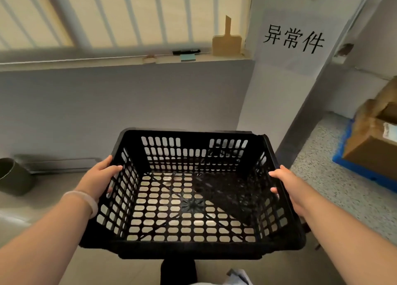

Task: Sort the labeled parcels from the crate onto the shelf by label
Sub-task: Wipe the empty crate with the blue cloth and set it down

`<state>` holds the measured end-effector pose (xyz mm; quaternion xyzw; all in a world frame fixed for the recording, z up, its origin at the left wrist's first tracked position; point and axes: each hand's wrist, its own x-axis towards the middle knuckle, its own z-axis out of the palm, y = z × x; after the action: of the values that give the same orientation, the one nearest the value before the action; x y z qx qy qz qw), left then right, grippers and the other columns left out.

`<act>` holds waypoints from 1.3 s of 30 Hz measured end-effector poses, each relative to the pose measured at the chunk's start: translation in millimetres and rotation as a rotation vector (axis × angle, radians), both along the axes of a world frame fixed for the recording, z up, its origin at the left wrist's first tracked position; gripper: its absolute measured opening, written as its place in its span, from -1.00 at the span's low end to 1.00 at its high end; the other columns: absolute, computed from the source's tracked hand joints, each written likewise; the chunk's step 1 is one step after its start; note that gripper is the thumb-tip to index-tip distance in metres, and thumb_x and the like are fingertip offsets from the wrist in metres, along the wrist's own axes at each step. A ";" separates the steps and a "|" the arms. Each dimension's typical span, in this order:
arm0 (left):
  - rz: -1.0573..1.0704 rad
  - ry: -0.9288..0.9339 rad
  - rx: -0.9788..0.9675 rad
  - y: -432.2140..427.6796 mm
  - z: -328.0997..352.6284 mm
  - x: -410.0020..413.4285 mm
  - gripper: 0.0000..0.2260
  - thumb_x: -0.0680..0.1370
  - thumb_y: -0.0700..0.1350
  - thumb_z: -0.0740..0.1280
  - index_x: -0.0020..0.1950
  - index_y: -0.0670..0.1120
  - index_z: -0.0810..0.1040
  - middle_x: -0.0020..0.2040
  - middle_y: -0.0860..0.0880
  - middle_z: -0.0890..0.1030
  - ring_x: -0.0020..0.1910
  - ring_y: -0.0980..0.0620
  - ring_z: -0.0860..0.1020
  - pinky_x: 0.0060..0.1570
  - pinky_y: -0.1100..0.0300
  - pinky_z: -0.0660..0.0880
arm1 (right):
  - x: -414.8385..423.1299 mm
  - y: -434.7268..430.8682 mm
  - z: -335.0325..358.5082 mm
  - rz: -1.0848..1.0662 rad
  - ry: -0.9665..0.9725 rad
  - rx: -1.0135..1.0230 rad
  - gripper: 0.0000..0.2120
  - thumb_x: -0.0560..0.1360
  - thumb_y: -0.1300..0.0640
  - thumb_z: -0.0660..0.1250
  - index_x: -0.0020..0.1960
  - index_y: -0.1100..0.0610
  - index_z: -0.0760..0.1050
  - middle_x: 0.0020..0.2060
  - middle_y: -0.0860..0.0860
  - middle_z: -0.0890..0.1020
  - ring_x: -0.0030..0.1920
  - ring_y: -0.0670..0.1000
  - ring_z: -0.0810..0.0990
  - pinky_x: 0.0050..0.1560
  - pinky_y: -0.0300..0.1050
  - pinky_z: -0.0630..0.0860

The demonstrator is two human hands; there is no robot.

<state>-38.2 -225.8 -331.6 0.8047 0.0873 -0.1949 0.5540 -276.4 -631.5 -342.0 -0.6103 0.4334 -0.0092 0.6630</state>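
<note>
Crate (pixel 189 252) empty, held between my hands above floor. Left hand (pixel 101 177) grips left rim, right hand (pixel 287 186) grips right rim, fingers (pixel 275 174) hooked inside. Cardboard boxes (pixel 369 147) far right, nearer right hand.

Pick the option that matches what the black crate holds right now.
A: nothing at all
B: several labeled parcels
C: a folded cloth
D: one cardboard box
A: the perforated floor of the black crate shows bare from wall to wall, with no parcel on it, while the left hand and the right hand grip its side walls.
</note>
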 end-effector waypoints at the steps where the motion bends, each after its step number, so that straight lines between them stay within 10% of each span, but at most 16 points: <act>1: -0.020 0.006 0.000 -7.0 -5.0 21.8 -0.46 0.56 -0.06 0.34 0.52 0.18 0.29 0.42 -0.07 0.45 0.37 -0.26 0.43 0.14 -0.08 0.51 | 12.7 -0.3 -2.9 -0.036 0.013 0.005 -0.29 0.54 -0.04 0.29 0.59 -0.12 0.05 0.50 0.04 0.28 0.24 0.11 0.49 0.44 0.26 0.25; 18: -0.411 0.223 0.101 -202.4 -63.2 253.7 -0.43 0.40 0.10 0.40 0.37 0.40 0.33 0.45 -0.32 0.33 0.33 -0.45 0.37 0.30 -0.32 0.36 | 122.3 -84.4 -51.5 -0.531 0.154 0.106 -0.39 0.55 0.07 0.26 0.56 -0.10 0.16 0.39 0.03 0.39 0.26 0.13 0.46 0.33 0.20 0.40; 25: -0.375 0.297 0.117 -282.8 -108.9 286.6 -0.51 0.47 0.03 0.41 0.36 0.37 0.41 0.26 0.02 0.60 0.14 -0.13 0.61 0.17 -0.17 0.53 | 145.7 -139.2 -91.6 -0.610 0.236 0.144 -0.37 0.56 0.13 0.26 0.57 -0.09 0.14 0.40 0.04 0.37 0.30 0.13 0.43 0.34 0.22 0.40; 39: -0.549 0.336 0.106 -408.4 -224.4 323.9 -0.62 0.54 0.00 0.37 0.31 0.34 0.47 0.10 0.02 0.69 0.03 -0.08 0.67 0.10 -0.11 0.56 | 172.5 -185.0 -209.9 -0.744 0.340 0.177 -0.28 0.28 0.03 0.35 0.45 -0.12 0.33 0.25 0.06 0.55 0.20 0.16 0.55 0.25 0.27 0.47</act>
<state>285.7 -634.2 -556.1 0.7825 -0.0329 -0.4622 0.4159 -103.9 -816.5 -551.9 -0.3456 0.7266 -0.1097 0.5836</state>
